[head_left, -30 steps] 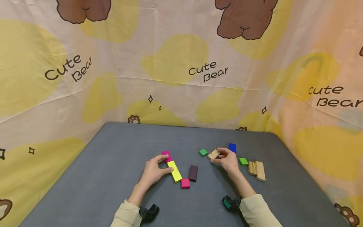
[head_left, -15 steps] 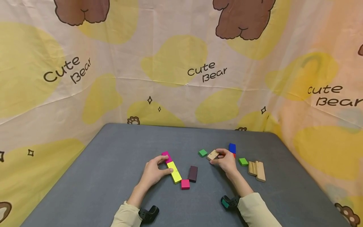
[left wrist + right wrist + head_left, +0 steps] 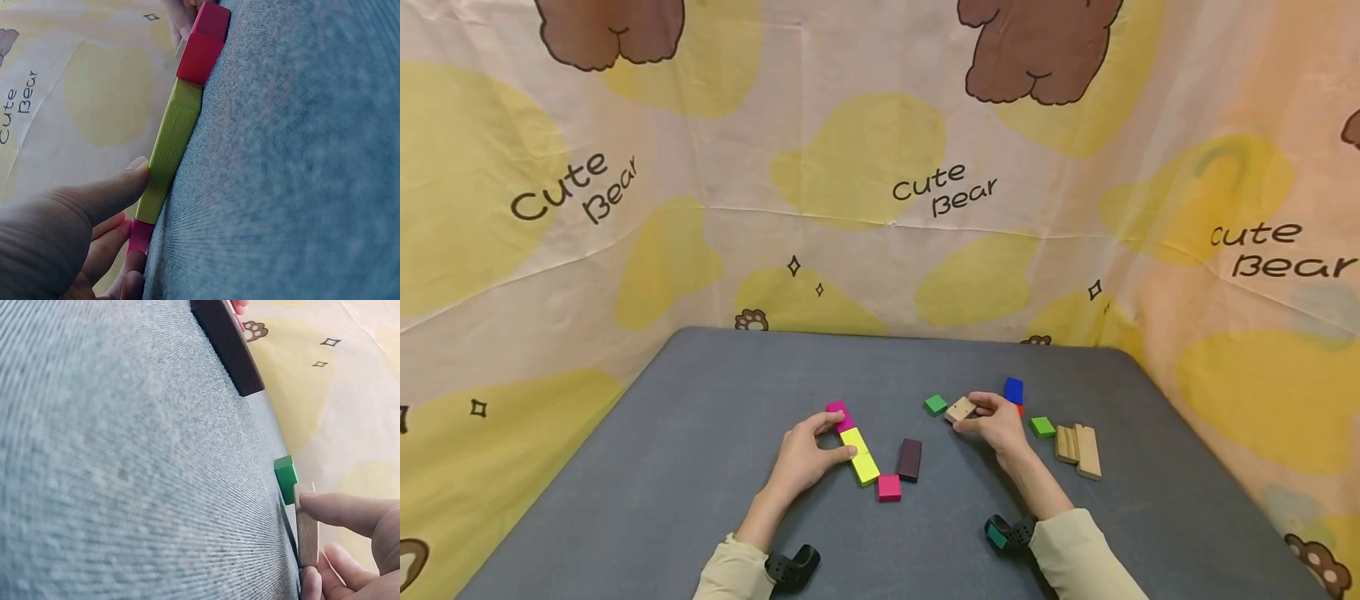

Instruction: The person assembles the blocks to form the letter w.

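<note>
My left hand [image 3: 808,454] lies along a row of blocks. Its thumb touches the side of the yellow block [image 3: 860,457], and its fingers curl round the magenta block [image 3: 841,415] at the far end. A pinkish-red block [image 3: 889,488] adjoins the yellow one's near end. Between thumb and fingers, my right hand [image 3: 1000,427] pinches a pale wooden block [image 3: 307,531] with small dark dots. Beyond that block sits a dark green block [image 3: 936,405]. A dark brown block [image 3: 909,460] lies between the two hands, beside the pinkish-red one.
Right of the right hand are a blue block [image 3: 1013,390], a partly hidden red block [image 3: 1019,410], a light green block [image 3: 1042,427] and two plain wooden blocks, one grooved [image 3: 1066,445] and one longer [image 3: 1087,452]. A printed cloth [image 3: 865,275] stands behind the grey table [image 3: 760,367].
My right hand has shifted slightly left with the pale wooden block, uncovering part of the red block. My left hand stays at the row.
</note>
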The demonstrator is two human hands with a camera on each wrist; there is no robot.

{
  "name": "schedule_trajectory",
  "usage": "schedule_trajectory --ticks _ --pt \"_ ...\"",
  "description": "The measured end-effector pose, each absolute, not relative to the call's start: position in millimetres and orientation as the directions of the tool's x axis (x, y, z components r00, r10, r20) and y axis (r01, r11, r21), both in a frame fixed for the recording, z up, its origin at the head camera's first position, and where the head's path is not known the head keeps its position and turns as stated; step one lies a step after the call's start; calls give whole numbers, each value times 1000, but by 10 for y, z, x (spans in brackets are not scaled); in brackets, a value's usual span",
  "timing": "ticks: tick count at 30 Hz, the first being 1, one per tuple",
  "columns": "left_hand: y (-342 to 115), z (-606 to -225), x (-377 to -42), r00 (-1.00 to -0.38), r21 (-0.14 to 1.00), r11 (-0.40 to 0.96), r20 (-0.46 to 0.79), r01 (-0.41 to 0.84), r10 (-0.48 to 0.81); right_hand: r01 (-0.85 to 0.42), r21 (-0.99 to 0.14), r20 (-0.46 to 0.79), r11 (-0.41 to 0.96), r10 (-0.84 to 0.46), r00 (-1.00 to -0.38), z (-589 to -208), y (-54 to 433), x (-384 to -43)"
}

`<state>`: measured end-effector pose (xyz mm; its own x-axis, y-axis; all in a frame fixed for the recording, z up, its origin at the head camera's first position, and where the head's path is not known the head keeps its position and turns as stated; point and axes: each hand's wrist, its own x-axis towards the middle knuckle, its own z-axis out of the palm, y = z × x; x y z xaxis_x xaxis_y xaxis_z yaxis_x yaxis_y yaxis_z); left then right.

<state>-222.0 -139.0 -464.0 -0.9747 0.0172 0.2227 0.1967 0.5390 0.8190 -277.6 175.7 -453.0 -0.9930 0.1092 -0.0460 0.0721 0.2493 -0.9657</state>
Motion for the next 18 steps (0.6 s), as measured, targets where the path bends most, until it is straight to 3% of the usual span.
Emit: schedule_trajectory --ticks 18 --pt "-1397 -4628 -2217 -974 821 535 224 200 21 63 -973 -48 224 71 -996 -4567 1813 -2788"
